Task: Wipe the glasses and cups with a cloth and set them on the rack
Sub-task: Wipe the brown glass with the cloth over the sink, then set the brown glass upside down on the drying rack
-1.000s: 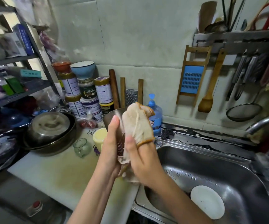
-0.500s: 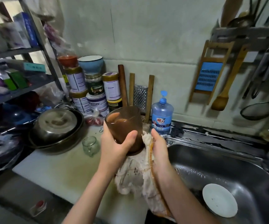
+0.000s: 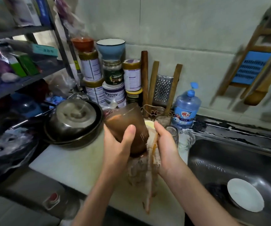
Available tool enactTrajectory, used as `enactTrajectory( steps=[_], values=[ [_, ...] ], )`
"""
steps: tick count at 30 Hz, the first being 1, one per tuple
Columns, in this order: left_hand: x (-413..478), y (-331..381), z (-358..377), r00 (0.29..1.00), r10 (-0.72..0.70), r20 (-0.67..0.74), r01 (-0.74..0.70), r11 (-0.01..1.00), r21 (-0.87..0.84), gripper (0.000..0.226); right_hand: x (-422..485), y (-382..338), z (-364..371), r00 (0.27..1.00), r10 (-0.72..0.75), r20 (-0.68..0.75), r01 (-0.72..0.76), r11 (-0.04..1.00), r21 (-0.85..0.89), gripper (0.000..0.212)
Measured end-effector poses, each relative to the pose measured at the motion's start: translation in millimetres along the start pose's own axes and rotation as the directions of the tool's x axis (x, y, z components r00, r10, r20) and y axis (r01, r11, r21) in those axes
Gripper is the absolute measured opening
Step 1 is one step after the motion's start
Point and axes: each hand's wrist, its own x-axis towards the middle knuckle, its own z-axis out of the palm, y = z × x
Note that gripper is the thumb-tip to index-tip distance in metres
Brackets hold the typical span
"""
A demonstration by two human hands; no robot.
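The left hand grips the glass, fingers wrapped around it. The right hand holds the cloth against it, its hidden fingers probably curled.

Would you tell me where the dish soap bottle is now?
In the head view the dish soap bottle stands by the wall right of centre, beside the grater, at the back-left corner of the sink.

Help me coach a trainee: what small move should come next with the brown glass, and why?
Probably turn the brown glass a little in the left hand, rubbing it against the cloth. The right hand holds the cloth against the glass's lower right side only, so the cloth touches just that part.
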Motion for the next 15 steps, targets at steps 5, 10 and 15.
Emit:
enactTrajectory(
  steps=[5,10,15],
  values=[
    [2,-2,-45,0.977,-0.134,0.168,0.128,0.991,0.048,0.064,12,18,13,0.993,-0.1,0.063,0.108,0.983,-0.146,0.064],
    [14,-11,-84,0.873,-0.205,0.443,0.188,0.979,0.081,0.069,16,33,25,0.968,-0.188,0.165,0.215,0.964,-0.158,0.076],
    [23,-32,-113,0.808,-0.226,0.544,0.082,0.958,0.277,0.087,25,41,27,0.949,-0.246,0.195,0.281,0.943,-0.178,0.066]
  ],
)
